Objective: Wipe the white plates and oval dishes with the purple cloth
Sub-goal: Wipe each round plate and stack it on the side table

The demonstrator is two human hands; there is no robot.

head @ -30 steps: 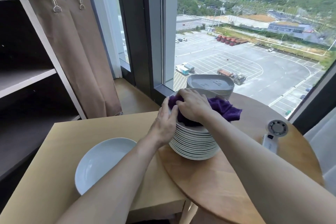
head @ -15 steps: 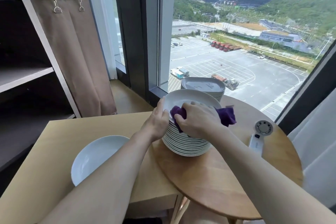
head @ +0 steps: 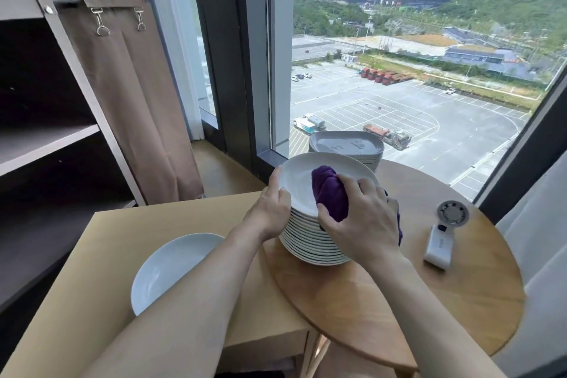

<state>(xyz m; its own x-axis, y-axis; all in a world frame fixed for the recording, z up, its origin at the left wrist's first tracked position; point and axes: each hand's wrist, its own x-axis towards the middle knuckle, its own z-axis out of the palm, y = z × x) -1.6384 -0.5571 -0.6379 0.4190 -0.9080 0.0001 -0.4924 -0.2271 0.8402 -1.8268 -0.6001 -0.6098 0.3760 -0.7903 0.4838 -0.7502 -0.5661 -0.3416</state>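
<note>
We see the cloth (head: 329, 193) bunched up in the right hand (head: 365, 224). That hand grips it with curled fingers and presses it down on the top plate (head: 299, 176). The cloth sits near the middle of that plate, just right of the left hand (head: 273, 212). The left hand grips the plate's left rim, with the thumb on top of the edge. A bit of cloth hangs down past the far side of the right hand. The top plate has only the cloth in it, and it lies on a tall stack (head: 310, 247) of white plates, right under both hands. Just past the hands stands a second stack, the oval dishes (head: 346, 144). The top one shows faint raised marks that we cannot read. Beside the left arm, one more plate (head: 171, 267) lies alone on the square table (head: 122, 239). Both stacks stand on the round table (head: 399, 301), whose edge lies over the square one. To the right of the right hand, apart from it, a little white fan (head: 441, 233) lies flat. Its handle has small marks, too tiny for us to read.
</note>
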